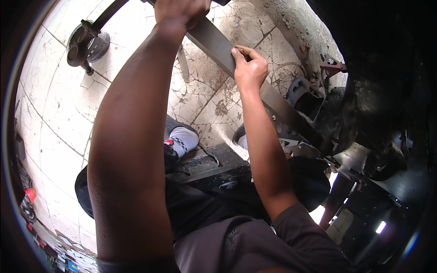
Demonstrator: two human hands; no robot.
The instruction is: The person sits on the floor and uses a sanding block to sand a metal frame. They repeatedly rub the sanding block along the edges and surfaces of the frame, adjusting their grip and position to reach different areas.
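Observation:
A long, flat grey metal bar (213, 44) runs diagonally in front of me, from the top of the view down to the dark right side. My left hand (182, 10) lies over its upper end, cut off by the picture's top edge, so its grip is hidden. Dark parts show on both sides of that hand. Farther down the bar, my right hand (251, 65) has curled fingers, with thumb and forefinger meeting at the bar's far edge. Whether a small thing sits between those fingertips cannot be told.
Cracked pale tiles (201, 95) cover the floor. A dark metal fixture with a round base (99, 47) stands upper left. A narrow strip (183, 65) lies beyond the bar. My foot in a white sock (184, 138) is below. At right are a red metal bracket (331, 66) and dark clutter.

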